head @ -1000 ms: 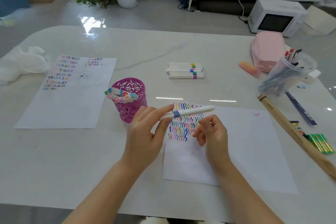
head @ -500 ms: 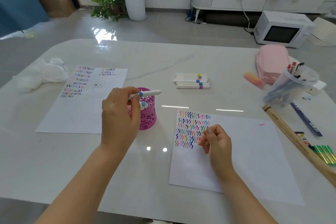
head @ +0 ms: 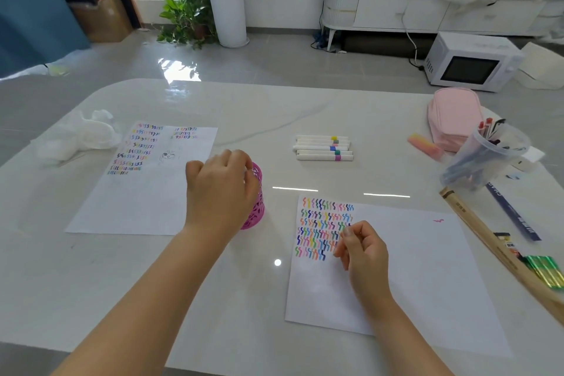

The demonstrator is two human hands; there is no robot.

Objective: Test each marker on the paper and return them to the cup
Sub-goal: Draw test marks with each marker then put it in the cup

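My left hand (head: 219, 189) hovers over the mouth of the pink openwork cup (head: 255, 214) with its fingers curled down at the rim, covering most of the cup. No marker shows in or under that hand. The test paper (head: 421, 268) lies to the right, with rows of coloured squiggles in its top left corner. On the edge of those squiggles rests my right hand (head: 363, 253), fingers loosely curled and holding nothing I can see. Several white markers (head: 323, 148) with coloured bands lie side by side further back on the table.
A second scribbled sheet (head: 146, 192) lies left of the cup, with crumpled tissue (head: 76, 137) behind it. At the right are a clear cup of pens (head: 485, 156), a pink pouch (head: 454, 116), a pink eraser (head: 424, 142), a wooden ruler (head: 488, 247) and green pens (head: 546, 272).
My left hand carried the blue-banded marker from over the test paper leftward to the pink cup and now covers the cup; the marker is out of sight. My right hand stayed on the paper.
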